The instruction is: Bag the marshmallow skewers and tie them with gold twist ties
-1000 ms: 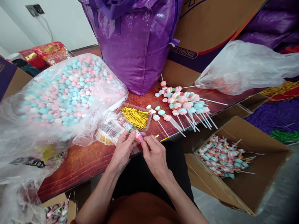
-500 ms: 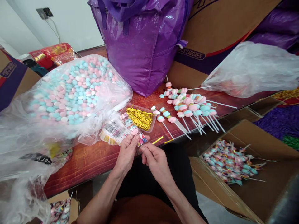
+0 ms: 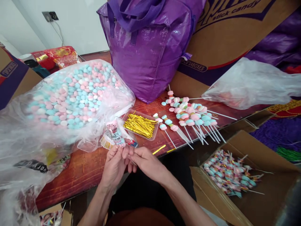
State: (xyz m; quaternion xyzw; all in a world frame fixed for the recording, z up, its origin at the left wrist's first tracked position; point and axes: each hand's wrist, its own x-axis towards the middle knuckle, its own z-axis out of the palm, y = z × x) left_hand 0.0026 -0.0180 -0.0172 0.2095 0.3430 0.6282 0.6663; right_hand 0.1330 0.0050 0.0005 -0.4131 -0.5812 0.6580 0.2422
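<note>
My left hand (image 3: 115, 164) and my right hand (image 3: 143, 160) meet at the near edge of the red-brown table (image 3: 82, 166). Together they pinch the bottom of a wrapped candy skewer (image 3: 116, 133), which stands tilted up and away from me in its printed clear sleeve. Both hands have their fingers closed on it. Just beyond lies a clear tray of gold twist ties (image 3: 140, 125). To the right lies a pile of unwrapped pink, blue and white candy skewers (image 3: 188, 112).
A big clear bag of pink and blue candies (image 3: 72, 94) fills the left of the table. A purple bag (image 3: 150, 50) stands behind. A cardboard box of wrapped skewers (image 3: 229, 174) sits at lower right. A loose plastic bag (image 3: 249, 83) lies at right.
The wrapped skewer has swung from lying low and pointing right to standing up over my left hand. My right hand has moved left to meet my left. The camera tilted slightly up.
</note>
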